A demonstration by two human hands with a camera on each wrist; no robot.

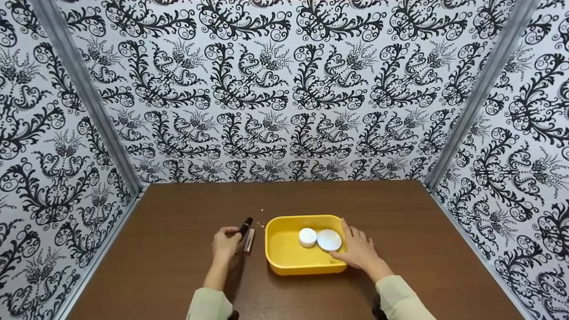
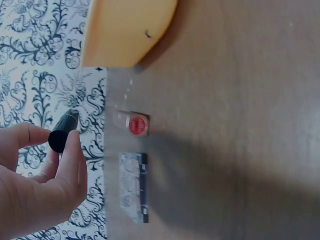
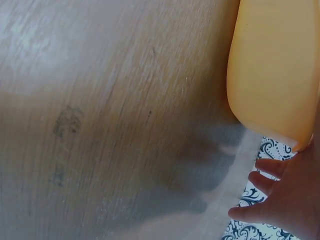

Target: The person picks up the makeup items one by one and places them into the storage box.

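Note:
My left hand (image 1: 226, 244) pinches a short black cylindrical tube (image 1: 246, 226) between thumb and fingertips, above the table. Close below it lies a clear pinkish tube (image 2: 137, 125) with a red end label. Beside that, in the left wrist view, is a flat, clear-topped case (image 2: 132, 187) with a dark edge. My right hand (image 1: 359, 249) rests on the right side of a yellow tub (image 1: 306, 269), its fingers spread straight along the outside. The thumb reaches over the rim near a larger white round container (image 1: 329, 240); a smaller white jar (image 1: 307, 237) sits next to it.
The brown table (image 1: 186, 213) extends around the tub on all sides. Small shiny bits (image 1: 261, 225) lie by the tub's left side. Patterned black-and-white walls (image 1: 284, 111) with grey posts (image 1: 480, 98) enclose the back and sides.

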